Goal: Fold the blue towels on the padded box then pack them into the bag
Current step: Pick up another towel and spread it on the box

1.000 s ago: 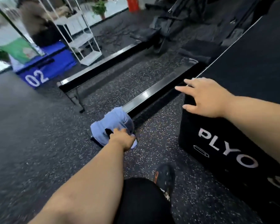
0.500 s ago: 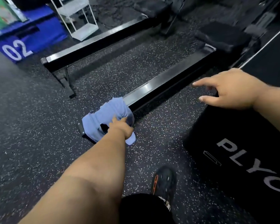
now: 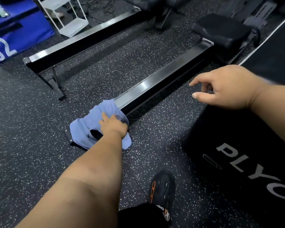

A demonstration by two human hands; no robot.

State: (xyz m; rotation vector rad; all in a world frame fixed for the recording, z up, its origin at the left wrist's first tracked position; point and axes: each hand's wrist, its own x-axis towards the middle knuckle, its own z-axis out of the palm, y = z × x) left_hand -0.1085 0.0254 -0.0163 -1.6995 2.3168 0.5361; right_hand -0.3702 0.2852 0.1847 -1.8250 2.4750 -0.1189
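Note:
A crumpled light blue towel [image 3: 92, 122] hangs over the near end of a low black metal rail [image 3: 156, 86] on the floor. My left hand [image 3: 113, 125] reaches down to it and grips the cloth in curled fingers. The black padded box [image 3: 247, 155], marked PLYO in grey letters, stands at the right. My right hand [image 3: 224, 88] hovers over the box's near corner with fingers loosely bent, holding nothing. No bag is in view.
A second black rail [image 3: 82, 48] on a stand runs across further back. A black seat pad [image 3: 220, 30] sits at the far end of the near rail. A blue padded box [image 3: 15, 32] and a white wire rack [image 3: 67, 15] stand at the upper left. My shoe [image 3: 162, 190] is on the speckled floor.
The view has tipped further down and closer. My left hand has closed deeper into the towel. My right hand has lifted off the padded box's top corner and now hovers.

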